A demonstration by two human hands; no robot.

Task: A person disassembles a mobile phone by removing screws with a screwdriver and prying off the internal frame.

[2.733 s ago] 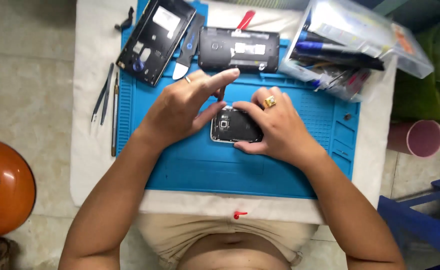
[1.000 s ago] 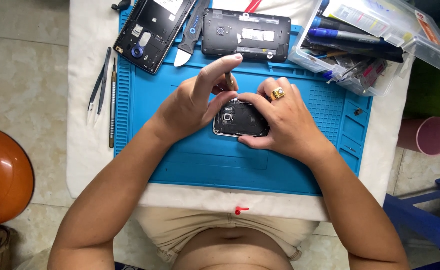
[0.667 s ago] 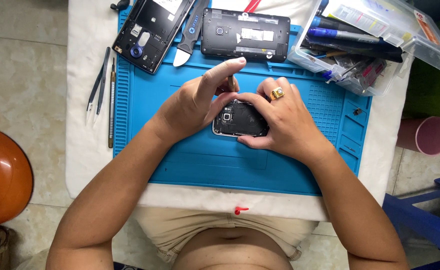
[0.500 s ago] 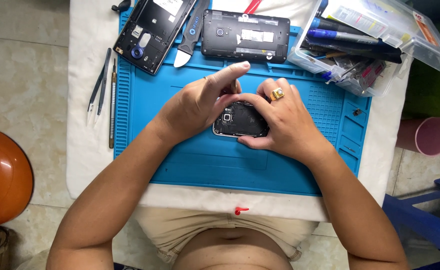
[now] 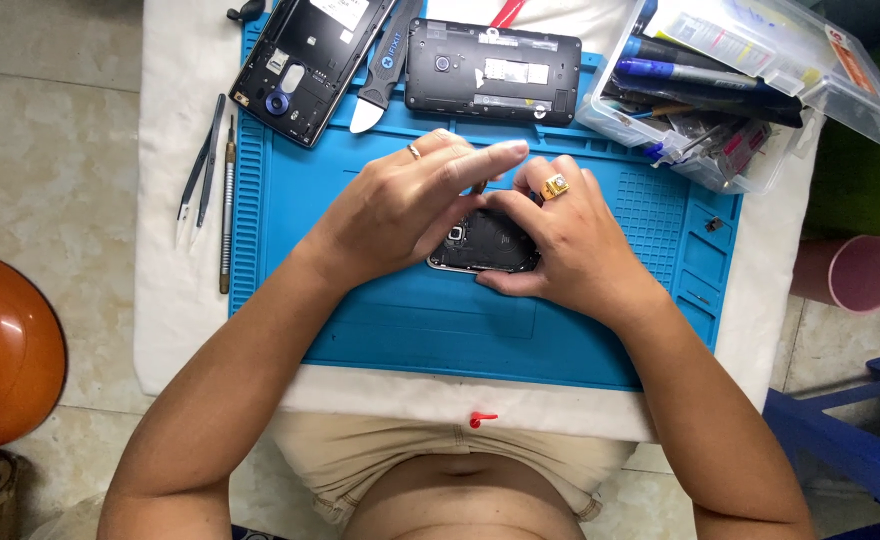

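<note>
both hands close over a small opened phone

the small dark phone (image 5: 484,243) lies back-up with its cover off near the middle of the blue work mat (image 5: 380,330), which covers most of the white desk (image 5: 175,330). the right hand (image 5: 570,240), a gold ring on one finger, cups the phone from the right side, its fingers (image 5: 505,283) clamped around the lower and right edges, thumb under the bottom edge. the left hand (image 5: 410,205) lies across the phone's upper left corner; its forefinger points straight out to the right above the phone, while the other fingers curl down onto the top edge. a thin dark tip shows between the two hands, but i cannot tell whether the left fingers pinch a tool.

compared with a few seconds back, the left forefinger has swung from a raised, upward slant to lying nearly level over the phone, and the hand has settled lower on it. the right hand's grip looks unchanged and the phone has not shifted on the mat. my reading is that the work has moved from steadying to pressing or prying at the upper edge.

further up the mat lie two larger opened phones (image 5: 310,55) and a pry tool (image 5: 380,90); tweezers (image 5: 198,165) sit on the desk to the left, a clear parts box (image 5: 750,90) to the right.
</note>
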